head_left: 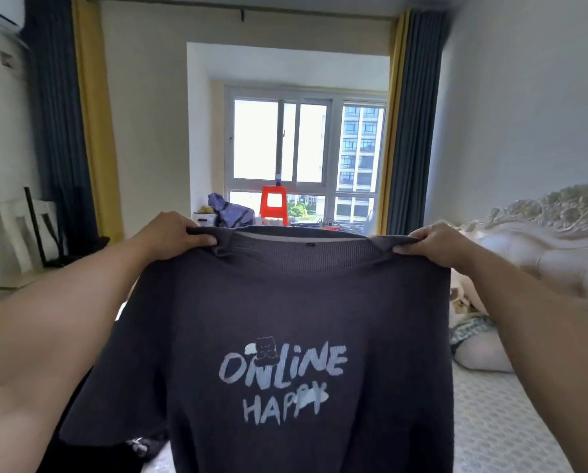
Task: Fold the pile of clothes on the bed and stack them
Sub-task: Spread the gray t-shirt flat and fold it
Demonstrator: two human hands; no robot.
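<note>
shirt: dark grey T-shirt [285, 319] held up in the air in front of the person, over the bed [497, 414], spread flat and facing the camera
orientation: collar at top, hem running off the bottom edge; long axis vertical, print upright and readable
print: pale blue-white brush lettering "ONLINE HAPPY" [282, 380], small dark bear figure above it (last letters partly smudged over)
fabric: fine ribbed or waffle knit, matte, soft drape; ribbed round neckband, left sleeve hanging loose at lower left
left hand: left hand [169, 233] at the shoulder seam beside the collar, fingers [200, 240] curled over the top edge, pinching the cloth
right hand: right hand [436, 244] at the other shoulder, fingers curled and pinching the fabric the same way
bed: pale mattress cover with small hexagon quilting, cream carved and tufted headboard [552, 227] at right
other clothes: crumpled light garments [473, 322] on the bed near the headboard, dark cloth [142, 445] at lower left
room: window [306, 155] straight ahead, red plastic stool [274, 203] on the sill, blue and yellow curtains [412, 124] either side
</note>
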